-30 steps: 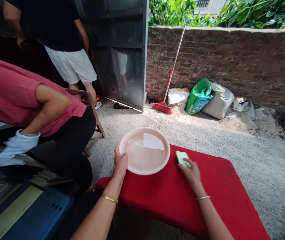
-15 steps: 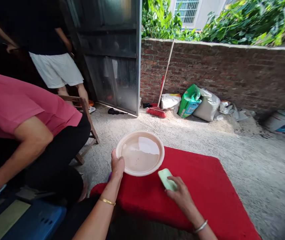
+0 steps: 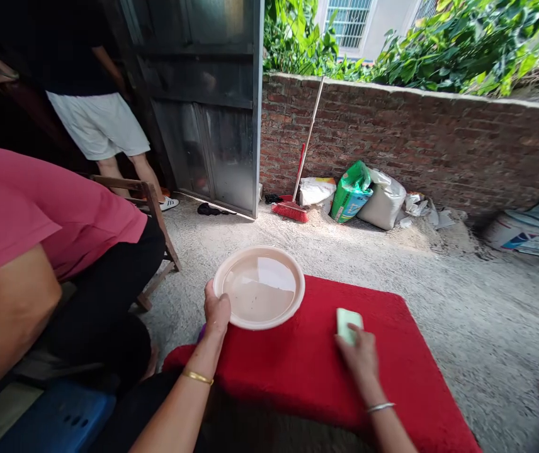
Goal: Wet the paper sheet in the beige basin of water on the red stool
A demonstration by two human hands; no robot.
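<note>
The person's left hand (image 3: 216, 310), with a gold-coloured bracelet (image 3: 198, 377) on its wrist, is closed on the near left rim of a round, pale pinkish-beige basin (image 3: 300, 289), thumb over the edge and the other fingers mostly hidden at the outside. The basin is close to level, holds clear water (image 3: 262, 289) with a few dark specks and a bright reflection, and overlaps the far left part of a table (image 3: 298, 377) covered in red cloth; whether it rests there or is held just above cannot be told. To its right, apart from it, the right hand (image 3: 363, 358), wearing a silver-coloured bracelet (image 3: 381, 408), is partly curled, thumb and fingers gripping the near end of a pale green rectangular block with rounded corners (image 3: 346, 319). The block is over the middle of the red cloth, its far end uncovered; contact with the cloth is unclear. On the left, a co-worker in a pink shirt (image 3: 62, 195) bends forward in front of a brown wooden chair (image 3: 158, 217). Beyond, a red-bristled broom (image 3: 291, 212) leans against a red-brown brick wall (image 3: 420, 138), near a green printed sack (image 3: 352, 195).
</note>
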